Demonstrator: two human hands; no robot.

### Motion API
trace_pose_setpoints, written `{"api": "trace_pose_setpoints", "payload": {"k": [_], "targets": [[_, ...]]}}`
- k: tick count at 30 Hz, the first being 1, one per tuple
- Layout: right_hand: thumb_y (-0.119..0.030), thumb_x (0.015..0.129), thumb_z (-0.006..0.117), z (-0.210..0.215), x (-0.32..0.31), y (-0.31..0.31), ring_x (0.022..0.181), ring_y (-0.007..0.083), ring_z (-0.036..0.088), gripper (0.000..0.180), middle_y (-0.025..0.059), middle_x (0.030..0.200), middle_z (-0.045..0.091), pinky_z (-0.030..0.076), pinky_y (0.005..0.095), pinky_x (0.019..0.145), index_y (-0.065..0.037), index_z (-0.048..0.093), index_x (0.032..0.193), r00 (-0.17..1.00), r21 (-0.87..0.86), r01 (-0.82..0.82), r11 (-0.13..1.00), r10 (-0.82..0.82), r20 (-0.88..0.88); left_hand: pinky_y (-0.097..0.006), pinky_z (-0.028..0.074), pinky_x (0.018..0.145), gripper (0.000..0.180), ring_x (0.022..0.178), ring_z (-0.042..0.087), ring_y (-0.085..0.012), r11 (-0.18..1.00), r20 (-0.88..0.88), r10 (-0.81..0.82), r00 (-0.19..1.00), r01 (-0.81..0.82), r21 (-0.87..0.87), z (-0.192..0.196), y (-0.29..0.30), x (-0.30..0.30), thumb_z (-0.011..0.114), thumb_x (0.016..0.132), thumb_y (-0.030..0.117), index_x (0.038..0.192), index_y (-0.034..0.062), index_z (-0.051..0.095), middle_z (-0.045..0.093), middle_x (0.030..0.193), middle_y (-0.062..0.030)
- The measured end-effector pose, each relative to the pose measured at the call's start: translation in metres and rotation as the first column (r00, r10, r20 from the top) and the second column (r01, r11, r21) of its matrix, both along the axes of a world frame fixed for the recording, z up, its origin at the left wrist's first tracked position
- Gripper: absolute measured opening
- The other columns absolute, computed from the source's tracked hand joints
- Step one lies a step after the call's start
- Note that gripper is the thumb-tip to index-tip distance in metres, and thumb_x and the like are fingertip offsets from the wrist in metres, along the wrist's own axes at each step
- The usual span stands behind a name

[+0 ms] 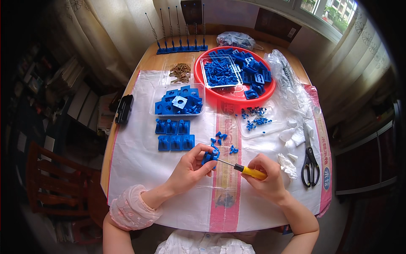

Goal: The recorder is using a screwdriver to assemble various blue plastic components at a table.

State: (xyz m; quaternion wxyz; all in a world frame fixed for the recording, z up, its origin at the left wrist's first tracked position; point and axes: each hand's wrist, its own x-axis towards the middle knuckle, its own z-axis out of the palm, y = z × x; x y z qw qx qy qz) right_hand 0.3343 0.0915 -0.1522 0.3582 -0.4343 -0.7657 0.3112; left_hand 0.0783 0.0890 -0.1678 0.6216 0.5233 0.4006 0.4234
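Note:
Between the thumb and fingers of my left hand is a small blue plastic part, held above the table. My right hand grips a screwdriver with a yellow and black handle. Its thin metal shaft points left, and the tip meets the blue part; whether it sits in a screw is too small to tell. Just beyond my left hand lie several loose blue pegs, with a few small blue pieces to their right. Two rows of blue assembled parts stand left of my hands.
A red round tray of blue parts is at the back. Left of it are a clear box of square blue plates and brass-coloured screws. Black scissors lie at right. Spring-topped rods stand at the far edge.

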Motion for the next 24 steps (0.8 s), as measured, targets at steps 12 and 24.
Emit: {"api": "trace_pose_setpoints", "payload": {"k": [12, 24], "targets": [[-0.012, 0.075, 0.084, 0.005, 0.000, 0.000, 0.058, 0.0187, 0.062, 0.020, 0.0063, 0.070, 0.061, 0.046, 0.0305, 0.050, -0.004, 0.070, 0.086, 0.998, 0.187, 0.029, 0.982, -0.040, 0.053, -0.021, 0.052, 0.068, 0.024, 0.076, 0.062, -0.0064, 1.000, -0.001, 0.002, 1.000, -0.002, -0.021, 0.001, 0.000, 0.000, 0.063, 0.096, 0.006, 0.117, 0.0054, 0.052, 0.064, 0.090, -0.0034], [-0.011, 0.090, 0.070, 0.002, 0.002, 0.000, 0.062, 0.0092, 0.062, 0.016, 0.0045, 0.075, 0.063, 0.046, 0.0237, 0.053, 0.002, 0.065, 0.098, 0.952, -0.323, 0.094, 0.942, -0.180, -0.249, -0.021, 0.054, 0.068, 0.025, 0.078, 0.063, -0.0068, 1.000, -0.013, 0.008, 1.000, -0.008, -0.012, -0.003, 0.001, -0.001, 0.063, 0.096, 0.006, 0.118, 0.0057, 0.053, 0.065, 0.092, -0.0036]]}}
